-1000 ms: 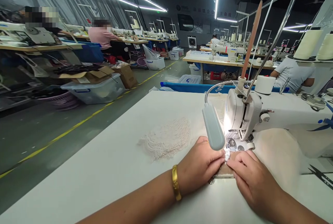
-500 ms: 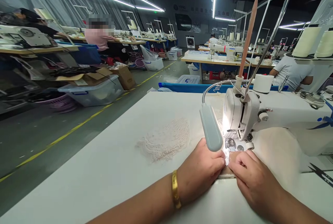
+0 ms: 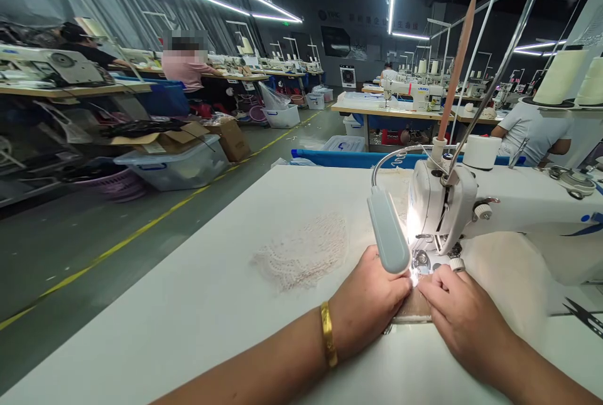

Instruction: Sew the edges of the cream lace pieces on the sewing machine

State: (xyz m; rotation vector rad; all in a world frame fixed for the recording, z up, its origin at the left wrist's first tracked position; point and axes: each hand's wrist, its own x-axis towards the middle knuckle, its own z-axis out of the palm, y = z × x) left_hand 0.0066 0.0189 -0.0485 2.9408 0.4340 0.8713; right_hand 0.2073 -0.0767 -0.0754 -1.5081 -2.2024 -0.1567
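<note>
My left hand (image 3: 374, 304), with a gold bracelet at its wrist, is closed at the front of the white sewing machine (image 3: 436, 204), its fingertips by the lit needle area. My right hand (image 3: 461, 307) pinches just across from it. Between them lies a small piece of beige fabric (image 3: 414, 306), gripped at its sides; the fingers hide most of it. The grey lamp head (image 3: 389, 229) hangs over my left hand and partly covers the fingers. A wider sheet of pale fabric (image 3: 506, 279) spreads under the machine arm to the right of my right hand.
Lace pieces (image 3: 306, 254) lie on the white table (image 3: 188, 323) to the left. Black thread snips (image 3: 584, 317) rest at the right edge. A pencil (image 3: 459, 66) and a metal rod rise from the machine. Co-workers sit at other machines beyond the aisle and ahead.
The view has shifted slightly, so the scene sits a little farther right. Both hands keep their grip beside the needle, with the fingertips slightly farther forward.
</note>
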